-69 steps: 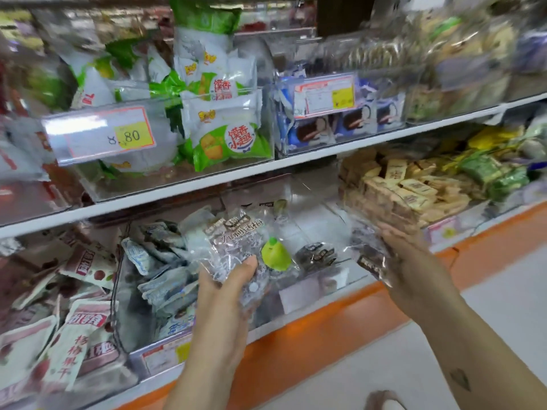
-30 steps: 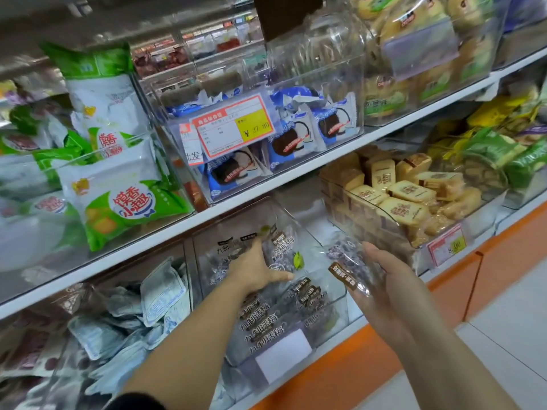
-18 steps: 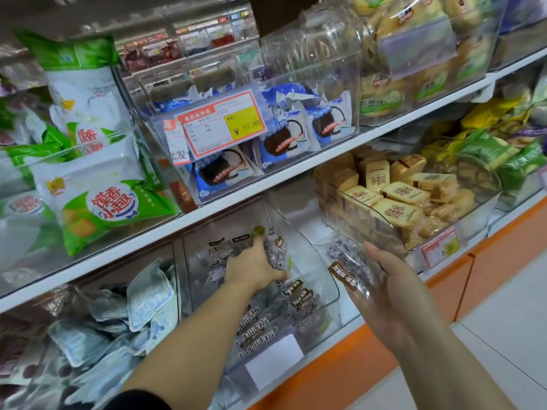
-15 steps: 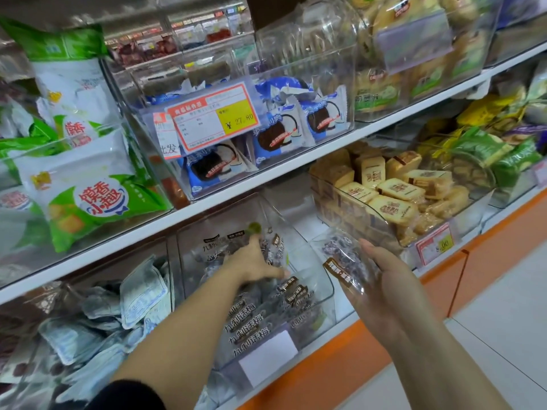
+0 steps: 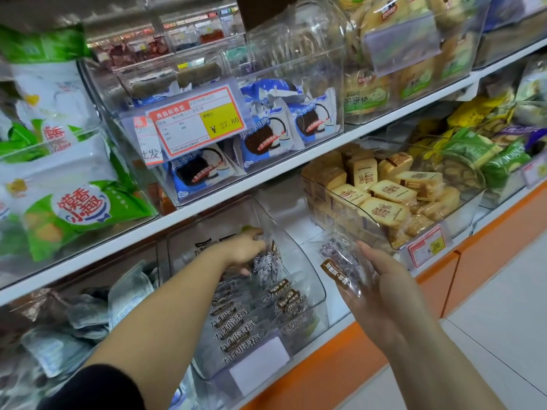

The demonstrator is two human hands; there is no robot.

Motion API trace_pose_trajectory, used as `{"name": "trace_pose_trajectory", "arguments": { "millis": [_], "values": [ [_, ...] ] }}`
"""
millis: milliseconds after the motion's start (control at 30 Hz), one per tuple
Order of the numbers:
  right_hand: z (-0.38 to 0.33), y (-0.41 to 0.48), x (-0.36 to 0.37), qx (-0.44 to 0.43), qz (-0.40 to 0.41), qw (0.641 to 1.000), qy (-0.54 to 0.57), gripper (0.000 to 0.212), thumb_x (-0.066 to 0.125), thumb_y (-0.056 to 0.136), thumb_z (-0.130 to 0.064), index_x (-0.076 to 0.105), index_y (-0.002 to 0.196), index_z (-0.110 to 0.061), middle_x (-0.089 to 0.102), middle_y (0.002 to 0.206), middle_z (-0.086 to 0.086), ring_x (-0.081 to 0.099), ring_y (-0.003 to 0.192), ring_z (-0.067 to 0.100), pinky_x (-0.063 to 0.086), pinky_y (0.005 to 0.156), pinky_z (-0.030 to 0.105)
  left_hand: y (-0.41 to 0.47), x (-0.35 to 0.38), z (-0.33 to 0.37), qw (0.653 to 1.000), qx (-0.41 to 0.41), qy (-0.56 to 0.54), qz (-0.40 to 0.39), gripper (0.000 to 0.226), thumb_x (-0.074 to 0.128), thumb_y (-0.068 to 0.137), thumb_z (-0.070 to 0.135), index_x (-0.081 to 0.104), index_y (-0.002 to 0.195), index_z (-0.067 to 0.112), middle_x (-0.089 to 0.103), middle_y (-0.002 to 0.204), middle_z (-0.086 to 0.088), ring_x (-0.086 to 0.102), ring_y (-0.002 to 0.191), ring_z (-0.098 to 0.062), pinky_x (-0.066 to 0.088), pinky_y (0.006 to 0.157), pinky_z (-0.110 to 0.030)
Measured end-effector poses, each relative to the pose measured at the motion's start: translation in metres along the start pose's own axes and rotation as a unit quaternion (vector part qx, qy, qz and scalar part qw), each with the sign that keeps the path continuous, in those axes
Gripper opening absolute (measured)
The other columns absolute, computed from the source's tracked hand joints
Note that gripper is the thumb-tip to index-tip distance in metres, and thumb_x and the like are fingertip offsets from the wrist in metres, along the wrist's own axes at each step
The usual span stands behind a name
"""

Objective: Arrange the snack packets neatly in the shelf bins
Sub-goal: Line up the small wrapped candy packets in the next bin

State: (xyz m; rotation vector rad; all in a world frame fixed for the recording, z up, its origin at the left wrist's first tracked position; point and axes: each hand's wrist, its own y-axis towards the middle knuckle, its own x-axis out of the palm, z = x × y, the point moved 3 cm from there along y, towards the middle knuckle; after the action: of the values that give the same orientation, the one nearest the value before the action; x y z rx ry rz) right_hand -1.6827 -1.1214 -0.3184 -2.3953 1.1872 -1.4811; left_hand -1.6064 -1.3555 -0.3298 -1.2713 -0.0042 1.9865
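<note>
A clear plastic bin (image 5: 318, 287) on the lower shelf holds a row of clear plum-candy packets (image 5: 254, 318) with dark labels. My left hand (image 5: 244, 250) reaches deep into the bin and grips an upright packet (image 5: 268, 266) at the back of the row. To the right of the bin, my right hand (image 5: 381, 287) holds several more of the same clear packets (image 5: 340, 263) just outside it, fingers curled round them from below.
A bin of tan biscuit packs (image 5: 384, 199) with an 8.00 price tag stands right of my right hand. Blue cookie packets (image 5: 266, 137) fill the bin above. Grey-blue sachets (image 5: 88, 318) lie in the left bin. The orange shelf base (image 5: 340, 368) borders the tiled floor.
My left hand carried its packet from in front of the shelf into the clear bin and pushed it towards the back. My right hand stayed beside the bin with its packets.
</note>
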Motion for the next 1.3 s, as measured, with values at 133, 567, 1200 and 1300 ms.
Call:
{"name": "trace_pose_trajectory", "arguments": {
  "millis": [133,567,1200,1300],
  "values": [
    [-0.002,0.002,-0.002,-0.003,0.004,1.0,0.003,0.011,0.053,0.093,-0.015,0.062,0.097,-0.019,0.066,0.094,-0.005,0.06,0.088,0.013,0.042,0.099,0.038,-0.003,-0.007,-0.008,0.995,-0.025,-0.074,0.064,0.042,0.038,0.101,0.012,0.033,0.142,0.018,0.045,0.126,-0.012,0.062,0.095,-0.024,0.058,0.072,-0.035],
    [0.002,0.007,-0.006,0.004,0.009,1.0,0.002,0.018,0.056,0.092,-0.017,0.063,0.108,-0.019,0.064,0.114,0.0,0.059,0.107,0.019,0.038,0.107,0.044,-0.003,0.001,0.008,0.985,0.06,0.111,0.115,0.024,0.054,0.095,0.031,0.067,0.099,0.012,0.057,0.089,-0.003,0.053,0.075,-0.014,0.037,0.067,-0.022],
    [0.002,0.006,-0.005,0.009,-0.007,1.0,-0.003,0.014,0.053,0.094,-0.017,0.064,0.1,-0.022,0.066,0.113,0.0,0.062,0.101,0.016,0.038,0.105,0.043,0.003,-0.006,0.013,0.981,0.003,0.13,0.146,0.029,0.048,0.098,0.03,0.062,0.109,0.008,0.05,0.071,0.0,0.044,0.056,-0.011,0.037,0.058,-0.022],
    [0.003,0.006,-0.004,0.01,-0.005,1.0,0.0,0.013,0.052,0.094,-0.016,0.063,0.099,-0.021,0.065,0.114,0.001,0.062,0.101,0.017,0.039,0.105,0.042,0.001,-0.004,0.017,0.973,0.004,0.179,0.147,0.024,0.054,0.092,0.022,0.066,0.102,0.004,0.064,0.093,-0.01,0.054,0.068,-0.019,0.041,0.062,-0.023]
  ]
}}
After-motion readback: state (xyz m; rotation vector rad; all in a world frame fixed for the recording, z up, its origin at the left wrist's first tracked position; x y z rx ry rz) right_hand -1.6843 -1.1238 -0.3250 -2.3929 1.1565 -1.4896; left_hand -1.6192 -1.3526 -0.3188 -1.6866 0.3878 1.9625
